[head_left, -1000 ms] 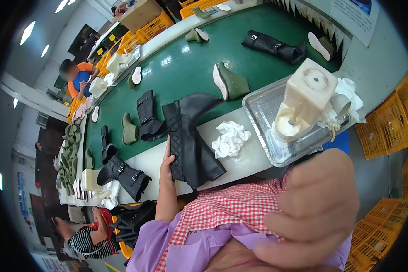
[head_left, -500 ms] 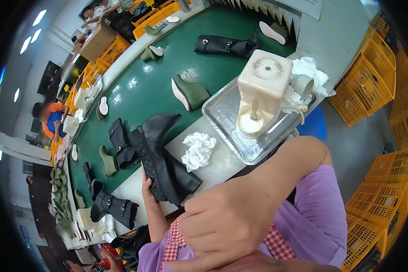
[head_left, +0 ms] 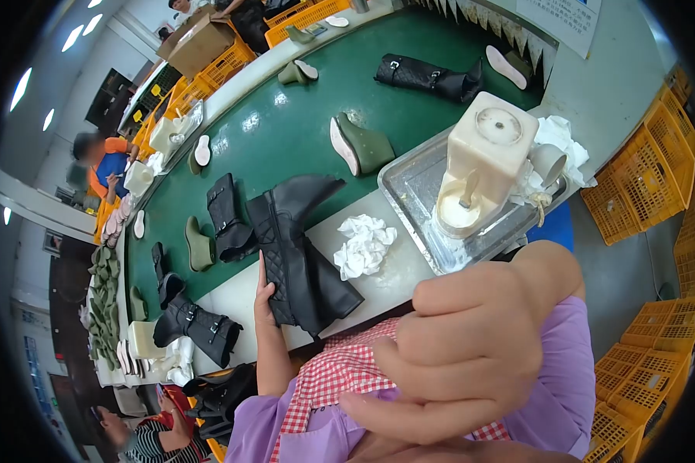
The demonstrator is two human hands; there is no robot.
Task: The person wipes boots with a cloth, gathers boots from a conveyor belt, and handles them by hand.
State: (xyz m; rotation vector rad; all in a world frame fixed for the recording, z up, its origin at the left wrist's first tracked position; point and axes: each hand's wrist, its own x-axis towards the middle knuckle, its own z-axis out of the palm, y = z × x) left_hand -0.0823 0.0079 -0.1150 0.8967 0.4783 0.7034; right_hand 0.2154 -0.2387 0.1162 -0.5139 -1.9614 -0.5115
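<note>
My left hand (head_left: 264, 297) is closed on a tall black boot (head_left: 289, 255) with a quilted panel, which leans at the near edge of the bench with its sole side toward me. My right hand (head_left: 463, 339) is raised close to the camera with its fingers curled in. What it holds, if anything, is hidden. Between the boot and a metal tray (head_left: 409, 181) lies a crumpled white cloth (head_left: 365, 245). On the tray stands a pale square container (head_left: 490, 139) with a brush (head_left: 469, 189) in its cup-like spout of white liquid.
On the green belt (head_left: 286, 139) lie a black boot (head_left: 428, 77), an olive wedge piece (head_left: 363, 147) and other boot parts. More black boots (head_left: 197, 328) lie to the left. Yellow crates (head_left: 641, 170) stand at right. Co-workers (head_left: 112, 166) are across the belt and at lower left.
The view has turned, so the bench things appear farther right. My right hand has moved right in the picture, its fingers still curled. My left hand keeps hold of the boot.
</note>
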